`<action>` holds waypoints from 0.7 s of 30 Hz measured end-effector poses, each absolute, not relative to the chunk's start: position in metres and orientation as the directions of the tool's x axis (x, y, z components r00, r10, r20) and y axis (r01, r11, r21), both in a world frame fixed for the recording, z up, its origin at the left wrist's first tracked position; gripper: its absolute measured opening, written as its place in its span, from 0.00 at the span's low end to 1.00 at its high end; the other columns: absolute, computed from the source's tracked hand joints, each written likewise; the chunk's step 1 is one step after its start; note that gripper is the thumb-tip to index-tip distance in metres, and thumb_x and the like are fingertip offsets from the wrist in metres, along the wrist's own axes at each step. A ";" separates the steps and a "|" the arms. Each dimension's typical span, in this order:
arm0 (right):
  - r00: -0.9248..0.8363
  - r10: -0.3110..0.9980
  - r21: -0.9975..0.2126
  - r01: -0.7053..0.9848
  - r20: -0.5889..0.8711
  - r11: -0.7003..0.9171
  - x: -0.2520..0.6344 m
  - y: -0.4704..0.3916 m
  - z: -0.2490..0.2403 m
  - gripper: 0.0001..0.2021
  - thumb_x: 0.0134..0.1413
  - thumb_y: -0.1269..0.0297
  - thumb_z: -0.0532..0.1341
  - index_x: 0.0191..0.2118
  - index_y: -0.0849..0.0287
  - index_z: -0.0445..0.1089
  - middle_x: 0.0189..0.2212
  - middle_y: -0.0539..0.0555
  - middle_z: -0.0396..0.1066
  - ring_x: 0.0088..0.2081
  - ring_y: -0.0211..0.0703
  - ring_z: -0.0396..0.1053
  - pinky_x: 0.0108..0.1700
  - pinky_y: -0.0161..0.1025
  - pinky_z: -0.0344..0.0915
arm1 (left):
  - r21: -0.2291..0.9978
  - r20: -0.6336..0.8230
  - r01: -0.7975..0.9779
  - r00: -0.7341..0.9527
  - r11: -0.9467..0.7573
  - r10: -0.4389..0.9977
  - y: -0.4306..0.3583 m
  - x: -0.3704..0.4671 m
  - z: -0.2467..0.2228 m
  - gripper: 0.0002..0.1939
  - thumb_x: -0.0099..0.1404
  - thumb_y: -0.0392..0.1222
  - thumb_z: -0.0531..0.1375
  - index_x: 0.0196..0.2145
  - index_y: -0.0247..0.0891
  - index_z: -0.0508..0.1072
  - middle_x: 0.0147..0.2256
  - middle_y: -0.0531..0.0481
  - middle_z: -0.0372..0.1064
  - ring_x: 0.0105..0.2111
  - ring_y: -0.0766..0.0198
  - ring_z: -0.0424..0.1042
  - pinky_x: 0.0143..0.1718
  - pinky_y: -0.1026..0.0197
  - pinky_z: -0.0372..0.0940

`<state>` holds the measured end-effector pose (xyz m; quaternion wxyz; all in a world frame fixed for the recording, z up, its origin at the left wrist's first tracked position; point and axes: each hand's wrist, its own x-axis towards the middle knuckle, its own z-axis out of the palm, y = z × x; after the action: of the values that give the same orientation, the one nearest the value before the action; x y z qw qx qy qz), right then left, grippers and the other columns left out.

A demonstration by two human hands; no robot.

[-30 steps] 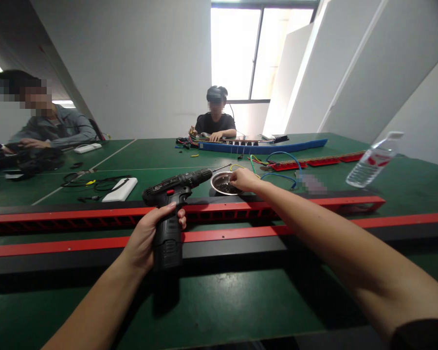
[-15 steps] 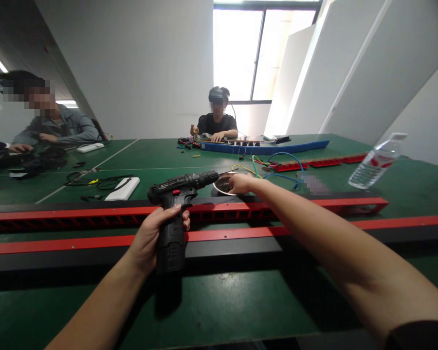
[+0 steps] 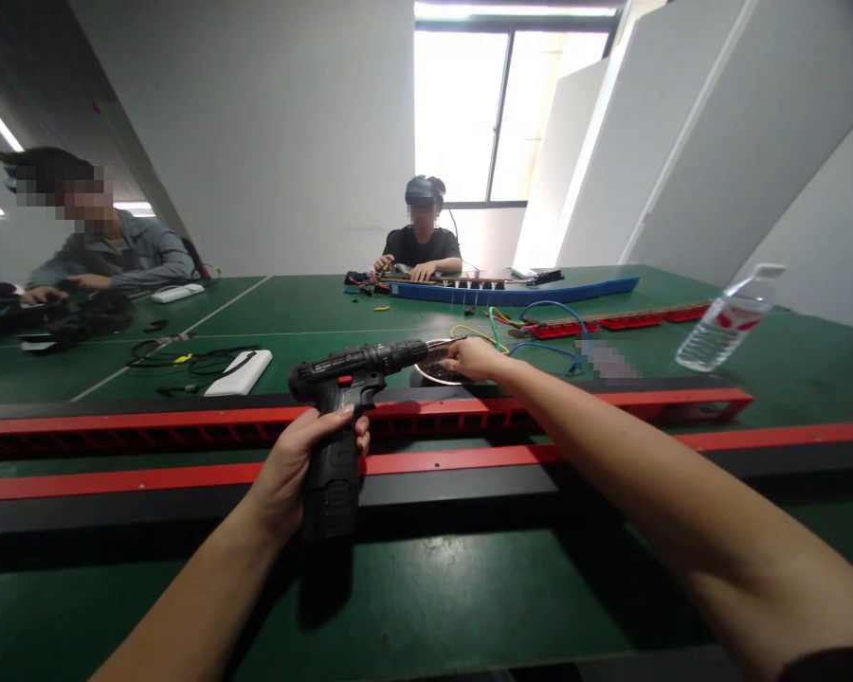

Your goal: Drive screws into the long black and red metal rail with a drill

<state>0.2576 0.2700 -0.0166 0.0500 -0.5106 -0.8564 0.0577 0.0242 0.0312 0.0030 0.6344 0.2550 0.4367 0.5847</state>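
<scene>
Left hand (image 3: 293,464) wrapped round drill (image 3: 348,364), bit (image 3: 442,342) toward bowl (image 3: 430,377) on tabletop (image 3: 426,597). Right hand (image 3: 475,359) at bowl — grip partly hidden, cannot tell whether pinching. Suggest light pick of pieces (image 3: 439,370), drill steady — bit clear of hand.

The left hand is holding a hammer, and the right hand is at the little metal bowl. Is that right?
Not quite: the left hand is holding a black drill, not a hammer, as the head view shows. The right hand is at the little metal bowl.
</scene>
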 end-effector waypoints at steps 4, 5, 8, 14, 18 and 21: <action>-0.462 0.884 -0.217 0.858 0.071 0.466 0.259 0.268 -0.018 0.12 0.60 0.55 0.63 0.38 0.57 0.81 0.35 0.57 0.79 0.34 0.45 0.72 0.33 0.37 0.59 | 0.836 -0.257 -0.516 -0.069 0.186 0.964 0.031 0.025 0.003 0.06 0.65 0.35 0.62 0.33 0.28 0.77 0.32 0.44 0.71 0.28 0.64 0.74 0.30 0.64 0.75; -0.457 0.887 -0.226 0.858 0.072 0.461 0.259 0.268 -0.018 0.12 0.59 0.56 0.63 0.39 0.56 0.81 0.34 0.56 0.79 0.33 0.44 0.72 0.32 0.36 0.59 | 0.837 -0.256 -0.515 -0.070 0.184 0.964 0.032 0.025 0.003 0.06 0.65 0.35 0.62 0.33 0.28 0.76 0.32 0.44 0.71 0.28 0.64 0.74 0.31 0.64 0.75; -0.434 0.897 -0.307 0.845 0.085 0.438 0.261 0.268 -0.020 0.11 0.57 0.59 0.64 0.41 0.56 0.82 0.31 0.53 0.78 0.30 0.41 0.70 0.30 0.35 0.58 | 0.839 -0.258 -0.511 -0.075 0.185 0.963 0.032 0.025 0.003 0.05 0.65 0.34 0.62 0.33 0.28 0.76 0.32 0.44 0.71 0.28 0.64 0.74 0.31 0.64 0.75; -0.451 0.883 -0.419 0.782 0.130 0.461 0.265 0.266 -0.024 0.08 0.55 0.64 0.64 0.35 0.59 0.81 0.25 0.50 0.74 0.26 0.37 0.66 0.28 0.35 0.54 | 0.849 -0.252 -0.496 -0.079 0.181 0.965 0.031 0.025 0.002 0.04 0.65 0.34 0.62 0.35 0.29 0.75 0.33 0.44 0.71 0.28 0.64 0.73 0.29 0.65 0.74; -0.448 0.881 -0.428 0.774 0.150 0.467 0.267 0.260 -0.023 0.14 0.61 0.59 0.60 0.30 0.60 0.79 0.22 0.51 0.71 0.24 0.38 0.63 0.28 0.37 0.52 | 0.851 -0.252 -0.491 -0.072 0.185 0.965 0.030 0.023 0.001 0.04 0.65 0.34 0.63 0.35 0.29 0.75 0.33 0.44 0.71 0.28 0.64 0.73 0.29 0.64 0.74; -0.466 0.870 -0.396 0.777 0.160 0.489 0.267 0.256 -0.023 0.19 0.65 0.55 0.58 0.28 0.60 0.77 0.22 0.53 0.71 0.24 0.40 0.63 0.29 0.38 0.52 | 0.857 -0.242 -0.482 -0.061 0.183 0.968 0.030 0.022 0.000 0.04 0.65 0.34 0.63 0.36 0.29 0.75 0.34 0.44 0.71 0.29 0.64 0.74 0.29 0.63 0.74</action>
<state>0.2673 0.2563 -0.0228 0.1722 -0.4869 -0.8456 0.1348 0.0223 0.0302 -0.0003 0.6280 0.2737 0.4441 0.5775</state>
